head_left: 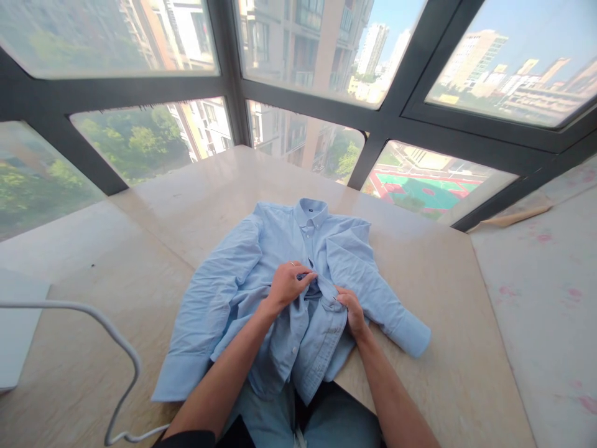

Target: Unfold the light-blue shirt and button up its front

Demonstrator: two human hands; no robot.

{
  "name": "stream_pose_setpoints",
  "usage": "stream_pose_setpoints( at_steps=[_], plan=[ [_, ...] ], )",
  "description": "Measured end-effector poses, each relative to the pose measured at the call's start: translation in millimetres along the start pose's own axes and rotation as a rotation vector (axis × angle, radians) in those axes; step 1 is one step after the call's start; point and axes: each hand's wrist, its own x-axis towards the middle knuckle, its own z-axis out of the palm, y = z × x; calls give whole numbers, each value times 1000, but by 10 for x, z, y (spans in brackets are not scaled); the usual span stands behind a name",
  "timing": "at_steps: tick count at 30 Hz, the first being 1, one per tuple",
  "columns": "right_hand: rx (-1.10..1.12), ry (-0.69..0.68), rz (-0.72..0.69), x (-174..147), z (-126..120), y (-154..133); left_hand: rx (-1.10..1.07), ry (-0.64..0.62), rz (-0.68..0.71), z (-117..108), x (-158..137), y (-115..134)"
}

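A light blue button-down shirt lies front side up, its collar pointing away from me and its sleeves spread to both sides. The upper front is closed, while the lower front hangs apart. My left hand, wearing a ring, pinches the front edge near the middle of the shirt. Just to the right, my right hand grips the other front panel, thumb and fingers closed on the cloth. Whether a button sits between the fingertips is too small to tell. The shirt's lower hem hangs over the near edge by my lap.
The shirt rests on a pale stone-like ledge under dark-framed windows. A white cable loops at the left, beside a white flat-sided object. A flower-patterned wall bounds the right side.
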Motion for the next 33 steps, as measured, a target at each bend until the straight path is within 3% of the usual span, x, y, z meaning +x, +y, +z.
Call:
stream_pose_setpoints(
  at_steps=[6, 13, 18, 23, 25, 33],
  plan=[
    [64, 40, 28, 39, -24, 88, -189, 68, 11, 69, -175, -122],
    [54, 86, 38, 25, -31, 140, -458, 180, -256, 0, -188, -152],
    [63, 90, 15, 5, -2, 122, -437, 156, -276, 22, -171, -133],
    [23, 45, 8, -10, 42, 66, -163, 75, -108, 87, -137, -78],
    [8, 32, 11, -16, 51, 47, -145, 76, -111, 111, -127, -74],
    [86, 51, 4, -33, 57, 36, -545, 258, -295, 47, -146, -124]
  ],
)
